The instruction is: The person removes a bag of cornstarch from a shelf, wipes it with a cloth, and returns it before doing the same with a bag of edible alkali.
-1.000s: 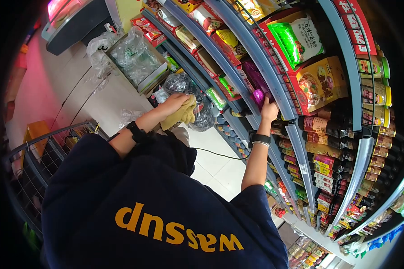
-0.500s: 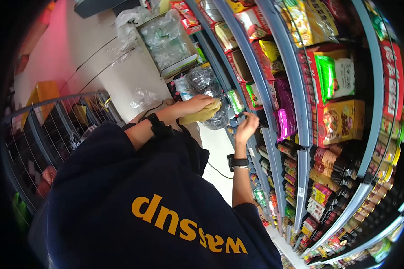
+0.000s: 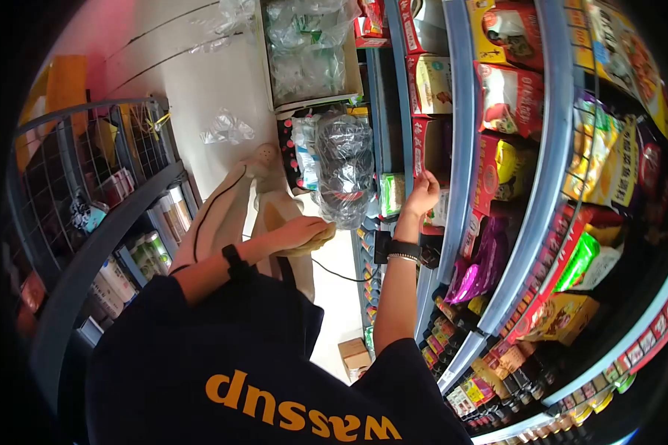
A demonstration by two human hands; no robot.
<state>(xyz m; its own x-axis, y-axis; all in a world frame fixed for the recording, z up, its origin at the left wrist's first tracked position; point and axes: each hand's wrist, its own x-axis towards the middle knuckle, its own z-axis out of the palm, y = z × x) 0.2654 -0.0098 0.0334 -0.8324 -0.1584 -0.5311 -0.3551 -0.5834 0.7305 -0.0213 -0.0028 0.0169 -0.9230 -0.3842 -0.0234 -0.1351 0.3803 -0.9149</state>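
My left hand (image 3: 300, 232) is closed around a folded yellowish cloth (image 3: 321, 240), held out in front of my body above the floor. My right hand (image 3: 421, 196) is raised at the shelf on the right, its fingers curled at the lower corner of a red display box (image 3: 419, 144) with a dark inside. Whether those fingers touch the box or pinch something small cannot be made out. Below that box, partly behind my right hand, are packets (image 3: 438, 210). A green and white packet (image 3: 393, 194) lies just left of my right wrist.
Shelves of packaged food and jars (image 3: 497, 363) curve along the right. Ahead on the floor are black plastic-wrapped goods (image 3: 344, 163) and an open carton (image 3: 266, 59) of clear plastic. A dark wire rack (image 3: 89, 159) stands left. A thin cable (image 3: 341, 276) crosses the floor; a small cardboard box (image 3: 354, 354) stands nearby.
The view has turned and shifted, showing more of the left rack and my legs. My left hand with the cloth is lower and further left; my right hand is now up by the red box.
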